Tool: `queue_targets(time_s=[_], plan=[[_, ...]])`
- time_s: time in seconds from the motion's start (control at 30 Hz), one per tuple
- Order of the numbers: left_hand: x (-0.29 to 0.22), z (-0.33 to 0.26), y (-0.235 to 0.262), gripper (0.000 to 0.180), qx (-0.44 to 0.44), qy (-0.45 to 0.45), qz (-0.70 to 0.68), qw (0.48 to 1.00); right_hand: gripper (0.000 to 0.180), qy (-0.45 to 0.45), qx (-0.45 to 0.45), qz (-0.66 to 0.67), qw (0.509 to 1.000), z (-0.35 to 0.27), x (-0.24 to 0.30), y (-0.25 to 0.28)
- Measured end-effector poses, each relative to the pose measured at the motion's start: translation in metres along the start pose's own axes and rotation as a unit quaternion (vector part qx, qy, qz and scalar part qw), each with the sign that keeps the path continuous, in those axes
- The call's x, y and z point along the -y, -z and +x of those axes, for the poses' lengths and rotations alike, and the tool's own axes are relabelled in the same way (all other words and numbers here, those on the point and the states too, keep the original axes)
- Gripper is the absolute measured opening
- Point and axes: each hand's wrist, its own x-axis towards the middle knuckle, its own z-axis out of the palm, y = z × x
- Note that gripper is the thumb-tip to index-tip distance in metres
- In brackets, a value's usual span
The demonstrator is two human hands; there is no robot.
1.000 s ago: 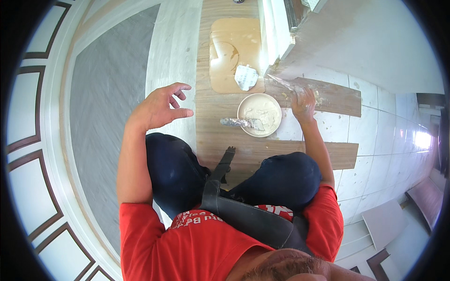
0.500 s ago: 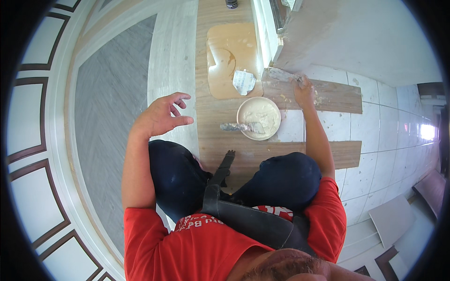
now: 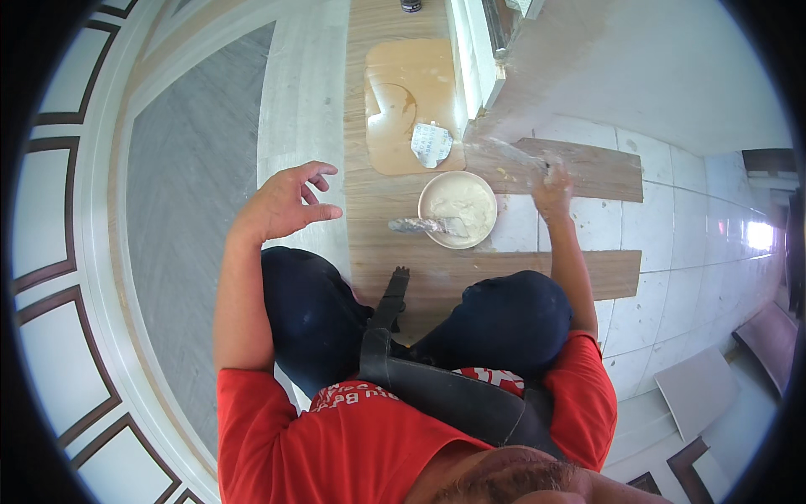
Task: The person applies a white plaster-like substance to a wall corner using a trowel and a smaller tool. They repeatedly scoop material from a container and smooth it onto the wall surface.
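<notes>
My right hand [image 3: 552, 191] is closed round the handle of a putty knife [image 3: 515, 153], which is smeared by motion. Its blade points left, toward the foot of the white wall corner. Above my left knee my left hand [image 3: 288, 202] hangs in the air, empty, with thumb and fingers apart. Between the hands sits a round bowl [image 3: 426, 195] of creamy white filler [image 3: 470, 210]. A second putty knife [image 3: 417, 225], its handle caked with filler, lies across the bowl's left rim with its blade in the paste.
Beyond the bowl lies a tan board [image 3: 395, 76] with a crumpled white piece of paper [image 3: 431, 144] on it. A wall [image 3: 638, 67] rises at the right. Wood-look planks [image 3: 588, 273] lie over white tiles [image 3: 663, 218]. A dark can [image 3: 410, 5] stands at the far edge.
My right hand has drawn back slightly toward me with the putty knife, which has swung to a steeper slant. My left hand keeps its pose. The whole view has shifted a little.
</notes>
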Motion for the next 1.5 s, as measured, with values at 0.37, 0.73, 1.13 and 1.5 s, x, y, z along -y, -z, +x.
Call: queue_targets(time_s=[0.37,0.73,1.13,1.5], plan=[[-0.001,-0.008,0.001,0.068,-0.014,-0.005,0.006,1.000,0.034,0.219,0.254,-0.292,0.896,0.025,-0.006,-0.055],[-0.001,-0.007,0.002,0.069,-0.011,-0.007,0.003,1.000,0.051,0.325,0.037,-0.166,0.930,0.029,0.004,-0.050],[0.000,0.001,0.001,0.070,0.002,0.003,0.004,1.000,0.030,0.204,-0.093,-0.117,0.967,0.008,0.017,-0.013],[-0.003,0.008,0.000,0.071,0.017,0.003,0.004,1.000,0.044,-0.148,0.049,0.046,0.987,0.045,0.043,-0.016]])
